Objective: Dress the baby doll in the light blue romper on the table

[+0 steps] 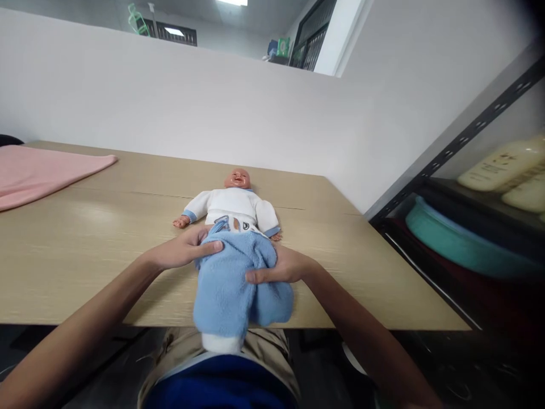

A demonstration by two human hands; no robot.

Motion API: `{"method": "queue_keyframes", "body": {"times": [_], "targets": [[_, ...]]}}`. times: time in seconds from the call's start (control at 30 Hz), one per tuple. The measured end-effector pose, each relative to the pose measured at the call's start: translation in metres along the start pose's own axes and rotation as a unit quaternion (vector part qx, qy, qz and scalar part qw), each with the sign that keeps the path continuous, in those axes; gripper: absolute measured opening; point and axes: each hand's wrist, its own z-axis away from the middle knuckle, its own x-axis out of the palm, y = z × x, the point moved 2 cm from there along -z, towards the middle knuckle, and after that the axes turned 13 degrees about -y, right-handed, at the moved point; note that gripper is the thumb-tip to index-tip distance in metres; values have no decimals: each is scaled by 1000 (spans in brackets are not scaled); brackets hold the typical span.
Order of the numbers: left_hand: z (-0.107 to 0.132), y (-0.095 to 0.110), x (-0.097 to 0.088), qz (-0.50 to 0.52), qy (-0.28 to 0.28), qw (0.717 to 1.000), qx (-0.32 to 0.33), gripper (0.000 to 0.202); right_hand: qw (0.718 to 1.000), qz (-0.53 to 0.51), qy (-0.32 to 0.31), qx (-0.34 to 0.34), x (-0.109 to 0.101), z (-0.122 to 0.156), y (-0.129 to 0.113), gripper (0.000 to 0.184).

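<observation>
A baby doll (238,178) lies on its back on the table, head toward the wall, in a white top (232,203) with blue cuffs. Fuzzy blue pants (225,289) with a white cuff cover its lower body and hang over the table's front edge. On the left side of the waist, my left hand (193,247) is closed on the pants, thumb on top. My right hand (281,266) grips them on the other side, its fingers partly hidden under the fabric. The doll's legs cannot be seen.
A pink cloth (46,170) lies on the wooden table (106,250) at the left. Behind stands a white wall (170,102). At the right, a dark metal shelf (451,147) holds a teal basin (460,244) and pale yellow bottles (502,165).
</observation>
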Motion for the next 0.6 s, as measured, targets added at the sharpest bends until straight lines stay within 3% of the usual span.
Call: {"method": "queue_keyframes", "body": {"times": [0.13, 0.2, 0.3, 0.4, 0.5, 0.6], "targets": [[7, -12, 4, 79, -92, 993, 6, 67, 990, -105, 81, -49, 6, -7, 5, 70], [11, -17, 5, 108, -109, 988, 11, 70, 983, -145, 103, -51, 8, -11, 8, 67], [14, -20, 4, 120, -48, 991, 19, 71, 982, -151, 103, -51, 8, -13, 10, 70], [12, -17, 5, 127, 51, 991, 12, 65, 992, -111, 36, -43, 7, -12, 5, 85], [7, -11, 13, 121, 73, 990, -20, 66, 996, -65, -65, 2, 9, -11, -1, 94], [6, -8, 20, 103, 85, 990, -36, 63, 995, -57, -81, 13, 10, -11, -4, 83]]}}
